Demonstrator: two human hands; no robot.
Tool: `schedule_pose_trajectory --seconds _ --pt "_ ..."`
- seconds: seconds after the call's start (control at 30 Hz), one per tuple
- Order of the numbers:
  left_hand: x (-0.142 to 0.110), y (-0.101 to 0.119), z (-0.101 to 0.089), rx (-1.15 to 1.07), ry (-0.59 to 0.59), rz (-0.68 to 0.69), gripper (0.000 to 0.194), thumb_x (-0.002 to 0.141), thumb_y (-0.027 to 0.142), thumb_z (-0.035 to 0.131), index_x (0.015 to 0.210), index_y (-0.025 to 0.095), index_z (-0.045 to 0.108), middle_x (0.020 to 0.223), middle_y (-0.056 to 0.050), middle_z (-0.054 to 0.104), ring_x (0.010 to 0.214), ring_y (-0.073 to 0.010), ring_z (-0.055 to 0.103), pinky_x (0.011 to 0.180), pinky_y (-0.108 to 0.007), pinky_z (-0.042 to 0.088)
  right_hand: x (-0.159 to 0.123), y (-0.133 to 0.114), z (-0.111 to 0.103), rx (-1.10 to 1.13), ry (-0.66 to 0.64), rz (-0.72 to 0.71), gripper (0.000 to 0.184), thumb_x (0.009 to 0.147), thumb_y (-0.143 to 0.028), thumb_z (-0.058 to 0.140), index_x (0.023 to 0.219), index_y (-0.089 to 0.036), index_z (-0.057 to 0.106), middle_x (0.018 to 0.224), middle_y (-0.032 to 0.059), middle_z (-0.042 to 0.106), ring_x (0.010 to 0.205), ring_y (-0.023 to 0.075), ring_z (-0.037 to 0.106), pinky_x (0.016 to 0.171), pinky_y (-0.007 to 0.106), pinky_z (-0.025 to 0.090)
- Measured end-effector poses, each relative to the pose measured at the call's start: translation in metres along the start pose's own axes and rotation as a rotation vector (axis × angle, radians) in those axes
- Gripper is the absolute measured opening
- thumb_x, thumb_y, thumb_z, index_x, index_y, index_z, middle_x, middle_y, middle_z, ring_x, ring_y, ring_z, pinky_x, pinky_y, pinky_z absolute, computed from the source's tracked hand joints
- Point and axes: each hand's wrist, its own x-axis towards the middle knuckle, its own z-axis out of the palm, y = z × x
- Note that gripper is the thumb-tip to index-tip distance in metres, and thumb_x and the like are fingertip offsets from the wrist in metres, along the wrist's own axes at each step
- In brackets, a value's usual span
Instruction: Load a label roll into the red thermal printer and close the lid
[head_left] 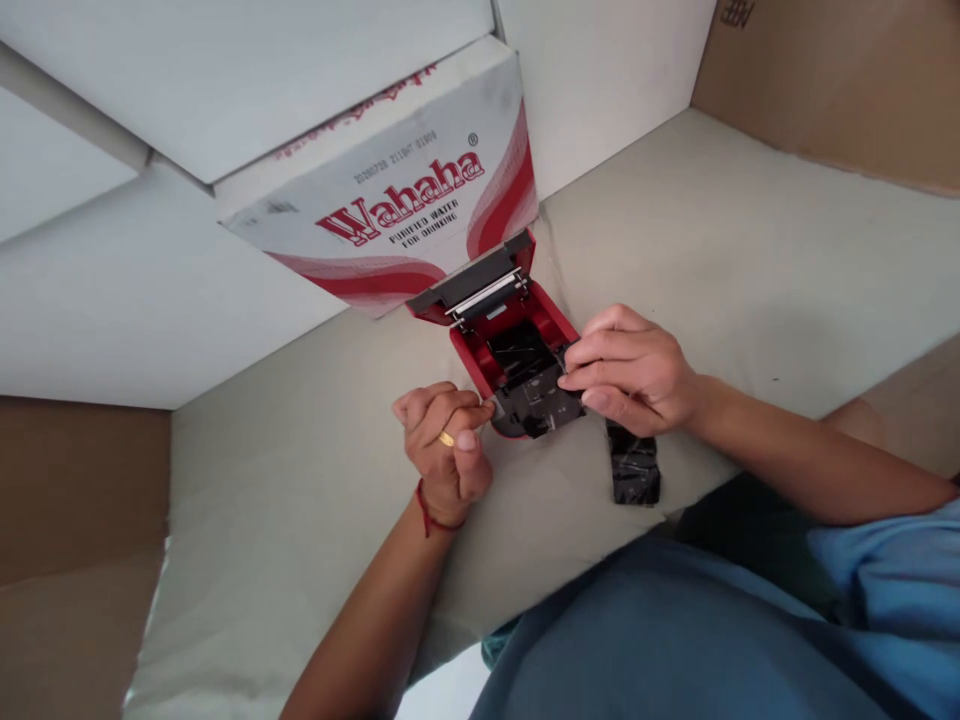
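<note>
A small red box-like device (556, 322) with a roller under its raised black lid (480, 268) sits on the covered surface. Over its near end is a dark, speckled black film piece (541, 402), with more shiny black film inside the device. My left hand (448, 440), wearing a gold ring and a red string bracelet, pinches the left edge of the film piece. At the opposite edge, my right hand (634, 370) grips it between thumb and fingers. Below the right hand lies a separate crinkled black film strip (635, 470), its upper end partly hidden.
Behind the device stands a white and red Wahaha water carton (390, 200), against which the lid appears to lean. White boxes (225, 90) are stacked around it. Brown cardboard (840, 90) borders the far right, and more cardboard (75, 520) is at the left.
</note>
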Motion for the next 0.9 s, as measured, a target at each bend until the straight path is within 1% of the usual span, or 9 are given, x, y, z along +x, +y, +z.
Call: schedule_pose_trajectory --seconds 0.1,0.17,0.23,0.3,0.37,0.47,0.53,0.63,0.9 --pt "-0.011 -0.002 0.006 -0.049 0.058 -0.048 0.044 0.113 0.037 0.036 0.097 0.025 0.075 0.085 -0.006 0.072 0.089 -0.0251 0.065 0.088 -0.046 0.047 0.024 0.0 -0.012 0.111 -0.063 0.214 0.042 0.115 -0.038 0.049 0.094 -0.02 0.08 0.095 0.0061 0.081 0.093 0.0181 0.07 0.09 0.034 0.054" --pt "-0.018 -0.002 0.007 -0.078 0.085 -0.153 0.039 0.112 0.038 0.039 0.105 0.024 0.075 0.09 -0.007 0.072 0.089 -0.0248 0.065 0.088 -0.045 0.049 0.046 0.004 -0.018 0.101 -0.16 0.397 0.044 0.116 -0.04 0.049 0.095 -0.018 0.081 0.094 0.005 0.081 0.085 0.0156 0.07 0.084 0.031 0.052" --pt "-0.022 -0.003 0.009 -0.116 0.152 -0.339 0.026 0.105 0.033 0.048 0.102 0.023 0.071 0.094 -0.006 0.069 0.091 -0.0233 0.064 0.086 -0.041 0.05 0.071 0.01 -0.018 0.006 -0.367 0.524 0.038 0.113 -0.035 0.052 0.099 -0.017 0.083 0.094 0.0042 0.081 0.083 0.0151 0.07 0.08 0.03 0.049" --pt "-0.023 -0.007 0.01 -0.16 0.191 -0.557 0.013 0.094 0.025 0.052 0.086 0.023 0.062 0.087 -0.003 0.064 0.084 -0.0199 0.061 0.079 -0.035 0.049 0.094 0.014 -0.011 -0.153 -0.629 0.584 0.029 0.108 -0.024 0.056 0.109 -0.019 0.084 0.103 0.0044 0.084 0.091 0.0175 0.073 0.082 0.03 0.047" --pt "-0.022 -0.014 0.013 -0.189 0.132 -0.716 0.011 0.083 0.019 0.051 0.074 0.024 0.053 0.073 0.001 0.057 0.07 -0.0161 0.054 0.068 -0.03 0.044 0.111 0.016 0.0 -0.331 -0.839 0.61 0.032 0.102 -0.018 0.059 0.121 -0.023 0.083 0.117 0.006 0.085 0.102 0.0218 0.075 0.082 0.031 0.046" --pt "-0.02 -0.025 0.017 -0.213 -0.056 -0.82 0.013 0.072 0.015 0.048 0.066 0.024 0.054 0.057 0.005 0.052 0.055 -0.014 0.046 0.057 -0.028 0.036 0.127 0.012 0.019 -0.529 -1.024 0.617 0.036 0.096 -0.013 0.062 0.125 -0.023 0.081 0.124 0.0115 0.084 0.106 0.0277 0.076 0.074 0.033 0.044" --pt "-0.02 -0.028 0.019 -0.223 -0.156 -0.86 0.013 0.068 0.015 0.048 0.063 0.024 0.055 0.055 0.005 0.054 0.053 -0.014 0.049 0.057 -0.028 0.037 0.132 0.009 0.029 -0.586 -1.069 0.614 0.034 0.097 -0.01 0.058 0.119 -0.019 0.082 0.12 0.0147 0.084 0.105 0.0291 0.077 0.072 0.034 0.043" --pt "-0.019 -0.028 0.022 -0.217 -0.246 -0.893 0.014 0.068 0.015 0.048 0.062 0.024 0.057 0.056 0.004 0.058 0.057 -0.0148 0.053 0.061 -0.028 0.04 0.135 0.005 0.036 -0.617 -1.064 0.614 0.036 0.102 -0.009 0.05 0.116 -0.016 0.083 0.118 0.0177 0.084 0.108 0.0311 0.078 0.074 0.036 0.044" --pt "-0.014 -0.025 0.021 -0.169 -0.312 -0.922 0.016 0.071 0.014 0.047 0.063 0.024 0.056 0.058 0.004 0.06 0.059 -0.0158 0.054 0.065 -0.029 0.039 0.129 0.009 0.04 -0.614 -1.038 0.592 0.031 0.1 -0.013 0.061 0.123 -0.017 0.081 0.124 0.017 0.084 0.113 0.0313 0.078 0.081 0.035 0.052"
